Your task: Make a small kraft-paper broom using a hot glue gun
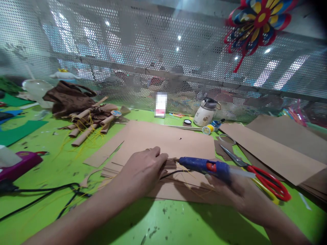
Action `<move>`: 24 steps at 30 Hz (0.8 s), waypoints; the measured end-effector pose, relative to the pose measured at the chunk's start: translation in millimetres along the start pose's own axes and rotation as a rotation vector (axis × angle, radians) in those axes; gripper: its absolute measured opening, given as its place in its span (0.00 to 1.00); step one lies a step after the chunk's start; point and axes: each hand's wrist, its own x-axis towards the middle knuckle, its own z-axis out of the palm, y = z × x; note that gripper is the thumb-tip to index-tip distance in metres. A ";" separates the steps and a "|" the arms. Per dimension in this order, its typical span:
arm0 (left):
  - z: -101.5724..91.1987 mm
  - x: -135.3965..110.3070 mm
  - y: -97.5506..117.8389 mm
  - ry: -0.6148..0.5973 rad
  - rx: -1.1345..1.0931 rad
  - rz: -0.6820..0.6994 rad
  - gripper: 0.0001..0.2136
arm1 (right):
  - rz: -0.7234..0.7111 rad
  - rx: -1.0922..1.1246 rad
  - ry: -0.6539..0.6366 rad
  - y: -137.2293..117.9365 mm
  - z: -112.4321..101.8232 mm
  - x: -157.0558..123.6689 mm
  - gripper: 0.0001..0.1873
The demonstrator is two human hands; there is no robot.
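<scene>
Nearby lie scissors [247, 165] and a spool [208, 129]; left hand [143, 168] holds ridged paper [171, 164], right hand [237, 190] grips glue gun [196, 164]

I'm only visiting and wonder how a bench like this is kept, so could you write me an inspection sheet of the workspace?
Surface: green table, marked with dark stains.
Job's things: glue gun, its tip at or very near the pleated paper; a brown sheet lies beneath.
Clutter: paper rolls and bag at left; bottle and spool towards the back; scissors at right.
Grippers: two bare hands; left hand holds the pleated paper, right hand the glue gun.
Cables: black cables at left, a dark cord between the hands; full routes cannot be told.
Surroundings: perforated screen behind, flower ornament at upper right.
</scene>
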 end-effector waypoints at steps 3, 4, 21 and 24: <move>0.2 -0.4 0.3 -0.003 -0.004 0.001 0.10 | 0.005 0.004 0.005 -2.4 -1.6 0.3 0.06; 0.4 -0.8 0.3 -0.004 -0.006 0.002 0.10 | 0.004 0.003 0.007 -2.9 -2.0 0.7 0.06; 2.8 -1.3 -0.9 0.009 -0.009 -0.002 0.10 | 0.004 0.019 -0.023 1.2 0.7 -0.6 0.07; 3.4 -1.5 -1.1 0.011 -0.022 -0.001 0.10 | 0.004 0.018 -0.024 1.5 0.8 -0.8 0.07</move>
